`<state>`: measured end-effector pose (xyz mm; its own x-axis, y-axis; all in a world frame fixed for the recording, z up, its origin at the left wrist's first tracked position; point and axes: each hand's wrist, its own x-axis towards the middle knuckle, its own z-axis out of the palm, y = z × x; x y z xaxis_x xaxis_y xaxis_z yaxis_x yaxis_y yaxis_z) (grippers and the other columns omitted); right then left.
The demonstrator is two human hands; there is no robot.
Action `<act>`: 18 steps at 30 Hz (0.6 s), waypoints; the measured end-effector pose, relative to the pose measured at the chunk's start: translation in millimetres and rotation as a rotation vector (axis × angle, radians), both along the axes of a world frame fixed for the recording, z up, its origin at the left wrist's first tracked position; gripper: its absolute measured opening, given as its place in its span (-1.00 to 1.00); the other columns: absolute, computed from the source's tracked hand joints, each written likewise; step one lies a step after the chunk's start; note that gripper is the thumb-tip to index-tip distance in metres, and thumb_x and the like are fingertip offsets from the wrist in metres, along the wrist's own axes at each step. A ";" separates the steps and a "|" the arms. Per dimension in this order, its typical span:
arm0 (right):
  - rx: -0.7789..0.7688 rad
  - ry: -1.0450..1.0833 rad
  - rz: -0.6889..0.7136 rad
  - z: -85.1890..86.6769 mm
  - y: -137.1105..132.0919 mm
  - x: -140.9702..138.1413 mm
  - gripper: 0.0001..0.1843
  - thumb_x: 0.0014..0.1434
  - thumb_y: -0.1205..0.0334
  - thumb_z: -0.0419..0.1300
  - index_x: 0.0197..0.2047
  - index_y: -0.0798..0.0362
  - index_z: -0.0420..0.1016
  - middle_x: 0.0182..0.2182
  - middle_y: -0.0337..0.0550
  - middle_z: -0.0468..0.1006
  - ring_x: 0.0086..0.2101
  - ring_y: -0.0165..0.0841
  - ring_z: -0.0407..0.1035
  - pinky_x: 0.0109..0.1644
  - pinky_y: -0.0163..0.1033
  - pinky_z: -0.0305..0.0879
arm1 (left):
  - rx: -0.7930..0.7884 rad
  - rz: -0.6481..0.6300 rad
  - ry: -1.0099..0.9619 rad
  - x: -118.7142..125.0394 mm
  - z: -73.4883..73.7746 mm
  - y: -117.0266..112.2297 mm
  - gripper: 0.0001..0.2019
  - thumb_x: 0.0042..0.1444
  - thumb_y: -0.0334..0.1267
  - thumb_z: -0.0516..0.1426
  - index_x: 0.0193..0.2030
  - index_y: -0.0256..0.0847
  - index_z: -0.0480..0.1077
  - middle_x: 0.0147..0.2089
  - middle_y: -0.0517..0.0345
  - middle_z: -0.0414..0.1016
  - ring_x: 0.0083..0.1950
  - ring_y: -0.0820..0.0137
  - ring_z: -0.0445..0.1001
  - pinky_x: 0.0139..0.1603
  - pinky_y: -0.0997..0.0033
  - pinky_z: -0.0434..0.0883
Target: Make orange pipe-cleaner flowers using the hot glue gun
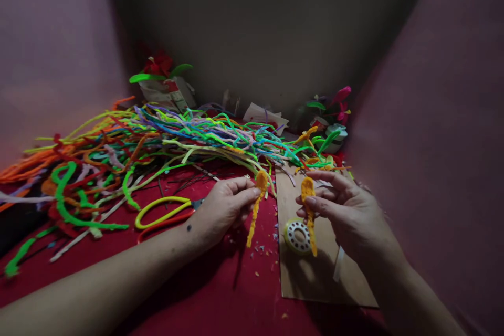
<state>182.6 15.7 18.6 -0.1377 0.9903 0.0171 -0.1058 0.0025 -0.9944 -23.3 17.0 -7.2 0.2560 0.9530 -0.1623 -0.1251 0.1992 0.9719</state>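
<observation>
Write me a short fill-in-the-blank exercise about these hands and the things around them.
The left hand and the right hand together hold ____ orange fuzzy pieces.
The tape roll lies nearer the ____ hand.
The pliers-like tool has one yellow handle and one ____ handle.

Missing words: two; right; red.

At frame centre, the left hand point(232, 202) pinches an orange fuzzy strip point(255, 211); right of centre, the right hand point(348, 210) pinches a second orange strip point(311, 220). Partly behind the latter, a white-faced roll point(291, 232) rests on a brown board point(293, 281). A yellow-and-red-handled tool point(162, 200) lies left of centre, below a pile of multicoloured stems point(212, 134).
</observation>
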 end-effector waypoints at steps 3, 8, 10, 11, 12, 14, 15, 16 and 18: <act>-0.056 0.026 0.028 -3.3 -1.9 -8.2 -0.69 -0.15 0.28 0.38 -0.31 0.06 0.40 -0.58 -0.28 0.53 -0.55 -0.36 0.50 -0.46 -0.34 0.40 | 0.010 -0.005 0.007 0.1 0.3 -1.1 -0.78 0.04 -0.18 0.10 -0.49 -0.23 0.18 -0.64 0.37 0.15 -0.68 0.66 0.03 -0.68 0.61 -0.04; -0.062 0.056 0.014 -6.3 -5.6 -24.3 -0.74 -0.17 0.27 0.38 -0.36 0.07 0.46 -0.55 -0.27 0.53 -0.55 -0.41 0.46 -0.43 -0.33 0.43 | 0.019 -0.024 0.046 0.4 1.0 -4.1 -0.79 0.05 -0.16 0.09 -0.47 -0.23 0.21 -0.63 0.34 0.18 -0.68 0.64 0.06 -0.68 0.59 -0.01; -0.041 0.075 -0.011 -7.5 -5.6 -30.2 -0.75 -0.20 0.27 0.40 -0.40 0.08 0.47 -0.53 -0.27 0.52 -0.55 -0.43 0.44 -0.43 -0.31 0.45 | 0.023 -0.022 0.053 0.4 0.8 -4.9 -0.79 0.04 -0.17 0.09 -0.48 -0.24 0.22 -0.62 0.33 0.19 -0.68 0.64 0.06 -0.67 0.58 0.00; -0.029 0.077 -0.028 -8.5 -5.1 -32.6 -0.75 -0.21 0.27 0.40 -0.42 0.08 0.47 -0.52 -0.27 0.52 -0.54 -0.44 0.43 -0.42 -0.31 0.45 | 0.026 -0.018 0.057 0.4 0.6 -5.2 -0.79 0.04 -0.18 0.09 -0.49 -0.25 0.22 -0.61 0.33 0.20 -0.68 0.65 0.07 -0.67 0.58 0.00; -0.011 0.074 -0.039 -9.5 -4.5 -34.6 -0.76 -0.22 0.28 0.40 -0.42 0.08 0.47 -0.50 -0.27 0.51 -0.53 -0.45 0.42 -0.42 -0.31 0.45 | 0.029 -0.015 0.061 0.3 0.4 -5.5 -0.79 0.04 -0.19 0.10 -0.49 -0.25 0.22 -0.61 0.33 0.20 -0.68 0.65 0.07 -0.67 0.58 0.00; 0.026 0.052 -0.044 -11.9 -3.2 -37.7 -0.77 -0.19 0.29 0.38 -0.40 0.07 0.48 -0.49 -0.27 0.51 -0.52 -0.46 0.41 -0.41 -0.32 0.44 | 0.037 -0.012 0.071 0.2 0.3 -5.9 -0.80 0.03 -0.19 0.10 -0.50 -0.25 0.23 -0.62 0.33 0.21 -0.68 0.65 0.08 -0.68 0.59 -0.01; 0.044 0.040 -0.045 -12.9 -2.7 -38.9 -0.77 -0.17 0.30 0.37 -0.37 0.07 0.48 -0.48 -0.27 0.51 -0.51 -0.46 0.41 -0.41 -0.33 0.43 | 0.041 -0.012 0.075 0.3 0.5 -6.2 -0.80 0.03 -0.19 0.10 -0.50 -0.25 0.23 -0.63 0.33 0.21 -0.69 0.64 0.08 -0.69 0.59 -0.01; 0.057 0.026 -0.047 -13.6 -2.4 -39.9 -0.76 -0.16 0.31 0.36 -0.33 0.06 0.49 -0.48 -0.27 0.52 -0.51 -0.47 0.41 -0.40 -0.34 0.41 | 0.042 -0.011 0.080 0.4 0.9 -6.4 -0.80 0.03 -0.19 0.10 -0.50 -0.25 0.24 -0.64 0.33 0.21 -0.69 0.64 0.09 -0.69 0.60 -0.01; 0.075 -0.001 -0.052 -14.4 -2.6 -41.6 -0.72 -0.15 0.34 0.34 -0.28 0.04 0.50 -0.46 -0.27 0.54 -0.46 -0.45 0.42 -0.37 -0.35 0.40 | 0.037 0.000 0.086 0.9 2.0 -7.0 -0.80 0.02 -0.18 0.11 -0.50 -0.25 0.24 -0.66 0.34 0.21 -0.70 0.64 0.09 -0.71 0.61 -0.01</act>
<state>141.0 13.1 4.2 -0.0866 0.9921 0.0913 -0.1024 0.0823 -0.9913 -22.4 10.0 -5.1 0.2431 0.9586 -0.1484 -0.0406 0.1629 0.9858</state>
